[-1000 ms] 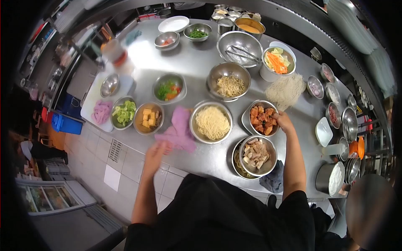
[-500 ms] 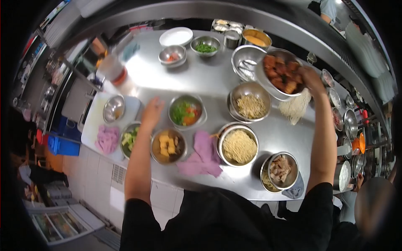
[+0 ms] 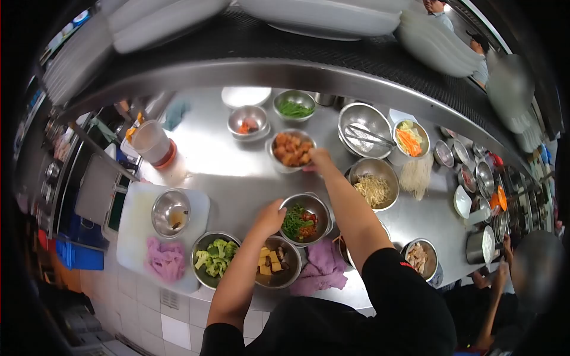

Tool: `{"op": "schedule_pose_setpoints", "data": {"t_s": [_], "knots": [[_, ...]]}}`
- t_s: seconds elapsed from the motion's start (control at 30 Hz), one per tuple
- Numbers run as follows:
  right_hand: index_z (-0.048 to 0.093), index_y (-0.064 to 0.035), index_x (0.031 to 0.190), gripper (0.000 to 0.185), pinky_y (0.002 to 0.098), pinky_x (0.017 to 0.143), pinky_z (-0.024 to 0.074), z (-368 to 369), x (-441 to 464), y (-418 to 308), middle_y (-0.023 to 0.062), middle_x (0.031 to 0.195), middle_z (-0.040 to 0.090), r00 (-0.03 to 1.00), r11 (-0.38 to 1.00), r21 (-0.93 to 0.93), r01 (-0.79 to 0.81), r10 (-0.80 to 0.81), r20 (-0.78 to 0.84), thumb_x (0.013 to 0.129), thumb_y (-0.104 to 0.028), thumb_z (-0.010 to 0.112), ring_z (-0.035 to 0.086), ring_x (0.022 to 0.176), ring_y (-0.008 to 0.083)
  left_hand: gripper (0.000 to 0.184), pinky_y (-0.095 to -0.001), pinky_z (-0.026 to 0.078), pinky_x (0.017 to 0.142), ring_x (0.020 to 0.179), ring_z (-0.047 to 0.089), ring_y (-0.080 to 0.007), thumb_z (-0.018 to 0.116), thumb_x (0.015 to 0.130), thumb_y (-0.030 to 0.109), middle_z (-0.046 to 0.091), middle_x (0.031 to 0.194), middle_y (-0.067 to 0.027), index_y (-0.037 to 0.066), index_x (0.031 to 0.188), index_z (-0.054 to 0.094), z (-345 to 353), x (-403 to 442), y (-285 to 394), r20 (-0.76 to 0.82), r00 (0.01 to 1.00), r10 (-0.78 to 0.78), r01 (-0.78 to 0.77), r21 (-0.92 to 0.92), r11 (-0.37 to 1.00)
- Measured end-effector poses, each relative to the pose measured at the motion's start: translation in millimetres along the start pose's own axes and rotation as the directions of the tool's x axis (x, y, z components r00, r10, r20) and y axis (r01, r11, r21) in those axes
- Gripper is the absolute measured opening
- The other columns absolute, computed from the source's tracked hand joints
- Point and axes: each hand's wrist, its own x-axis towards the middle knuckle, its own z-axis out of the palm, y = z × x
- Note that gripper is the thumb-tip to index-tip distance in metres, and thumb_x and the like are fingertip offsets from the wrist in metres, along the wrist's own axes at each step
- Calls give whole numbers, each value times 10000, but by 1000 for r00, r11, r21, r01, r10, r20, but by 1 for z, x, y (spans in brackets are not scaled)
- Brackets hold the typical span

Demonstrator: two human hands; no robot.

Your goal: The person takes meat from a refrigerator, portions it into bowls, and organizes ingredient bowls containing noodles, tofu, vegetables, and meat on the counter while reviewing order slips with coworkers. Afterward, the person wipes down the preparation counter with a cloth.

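My right hand (image 3: pixel 320 161) grips the right rim of a steel bowl of orange-brown chunks (image 3: pixel 291 148) near the table's middle; I cannot tell whether the bowl rests on the table. My left hand (image 3: pixel 270 218) is closed at the left rim of a steel bowl of chopped greens and red bits (image 3: pixel 306 218). In front of that are a bowl of yellow cubes and dark pieces (image 3: pixel 272 261) and a bowl of broccoli (image 3: pixel 217 256). A purple cloth (image 3: pixel 320 268) lies beside them. My right forearm partly hides a bowl behind it.
A white cutting board (image 3: pixel 133 237) at left bears a bowl (image 3: pixel 171 213) and a pink cloth (image 3: pixel 165 259). Bean sprouts (image 3: pixel 373 188), shredded carrot (image 3: pixel 409 141) and a colander with tongs (image 3: pixel 365 127) stand at right. A metal shelf edge (image 3: pixel 267 71) crosses above. People stand at right.
My right hand has carried the bowl of chunks leftward off the right side, uncovering the shredded carrot. My left hand has come to the greens bowl's rim. The view has shifted.
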Motion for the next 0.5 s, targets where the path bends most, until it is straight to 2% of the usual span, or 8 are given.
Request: {"op": "schedule_pose_setpoints", "data": {"t_s": [0.03, 0.1, 0.17, 0.23, 0.27, 0.33, 0.43, 0.5], "knots": [[560, 51, 1188, 469, 420, 628, 604, 1, 1, 3, 201, 1084, 592, 1000, 997, 76, 6, -6, 2, 874, -294, 612, 636, 895, 321, 309, -431, 467, 846, 986, 614, -380, 513, 960, 241, 638, 1039, -232, 26, 1180, 549, 7, 0, -1, -59, 998, 32, -35, -40, 999], [556, 32, 1217, 547, 420, 687, 580, -3, -2, -5, 178, 1126, 583, 993, 990, 143, 1, -18, 117, 874, -385, 640, 609, 938, 306, 341, -394, 472, 830, 936, 624, -334, 540, 951, 283, 653, 1015, -205, 23, 1171, 564, -2, 0, 7, 54, 998, -32, 38, -123, 992], [502, 30, 1295, 651, 375, 704, 555, -16, -14, -18, 157, 1108, 615, 993, 972, -213, 97, -78, 93, 850, -421, 649, 629, 859, 258, 471, -386, 476, 865, 987, 631, -316, 562, 947, 368, 653, 1067, -213, -11, 1227, 546, -25, -8, 42, 193, 975, -111, 144, -167, 975], [502, 8, 1309, 618, 345, 692, 551, -29, -54, -44, 153, 1072, 639, 972, 822, -525, 222, -227, 57, 844, -373, 644, 644, 754, 221, 539, -388, 467, 896, 1026, 623, -329, 563, 937, 429, 652, 1087, -222, -18, 1240, 548, -29, -6, 46, 196, 979, -56, 83, -134, 988], [502, 8, 1309, 618, 345, 692, 551, -50, -77, -57, 153, 1072, 639, 972, 824, -526, 211, -234, 22, 844, -373, 644, 644, 754, 221, 553, -391, 463, 913, 1050, 612, -334, 553, 941, 436, 637, 1143, -221, -10, 1267, 539, -26, -1, 33, 174, 983, -49, 63, -75, 995], [518, -22, 1308, 563, 323, 664, 546, -85, -117, -79, 148, 1039, 656, 910, 742, -533, 406, -380, 165, 842, -314, 635, 646, 675, 197, 555, -386, 466, 912, 1047, 612, -315, 547, 941, 445, 616, 1209, -196, 4, 1278, 541, -27, -4, 33, -30, 999, -35, 37, 64, 997], [518, -40, 1314, 535, 317, 648, 544, -165, -172, -105, 135, 941, 678, 909, 800, -446, 401, -409, 83, 845, -269, 635, 650, 681, 176, 525, -367, 471, 906, 1027, 617, -283, 546, 949, 427, 602, 1250, -165, 20, 1281, 546, -37, -11, 65, -156, 987, -44, 45, 6, 999], [526, -38, 1303, 516, 315, 642, 543, -227, -192, -108, 133, 905, 682, 891, 790, -446, 421, -453, 38, 847, -255, 634, 650, 672, 176, 500, -356, 474, 900, 1017, 619, -266, 554, 951, 403, 609, 1237, -150, 24, 1277, 548, -32, -13, 94, -207, 978, 17, -24, -31, 999]]}}
